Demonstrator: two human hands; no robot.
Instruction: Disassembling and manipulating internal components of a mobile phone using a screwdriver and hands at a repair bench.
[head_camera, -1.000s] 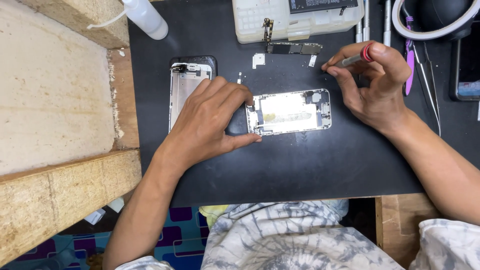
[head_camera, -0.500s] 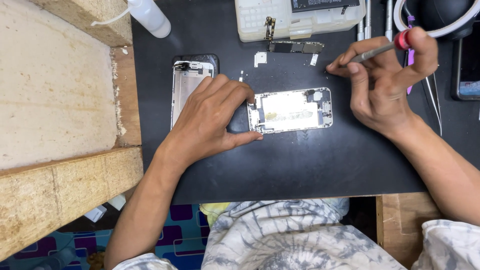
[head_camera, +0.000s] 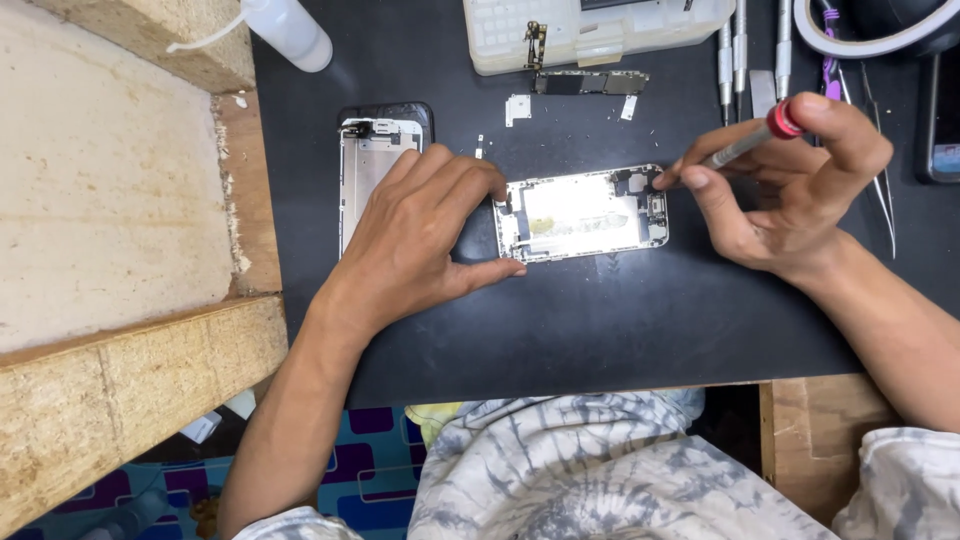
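Observation:
An opened phone housing (head_camera: 580, 213) lies flat on the black mat (head_camera: 600, 320), its bare metal inside facing up. My left hand (head_camera: 420, 235) presses on its left end, fingers spread over the edge. My right hand (head_camera: 795, 185) holds a thin screwdriver (head_camera: 740, 146) with a red cap, its tip down at the housing's right end. A detached phone screen (head_camera: 372, 170) lies face down just left of my left hand.
A circuit board (head_camera: 590, 82) and small metal shields (head_camera: 518, 107) lie behind the housing. A white parts tray (head_camera: 590, 30) stands at the back. More screwdrivers (head_camera: 735, 45), tweezers (head_camera: 880, 190), a squeeze bottle (head_camera: 290, 30) and another phone (head_camera: 940, 120) surround the mat. A wooden ledge (head_camera: 120, 200) is on the left.
My right hand has lowered the screwdriver from near the back of the mat until its tip rests at the housing's right end. My left hand has stayed in place.

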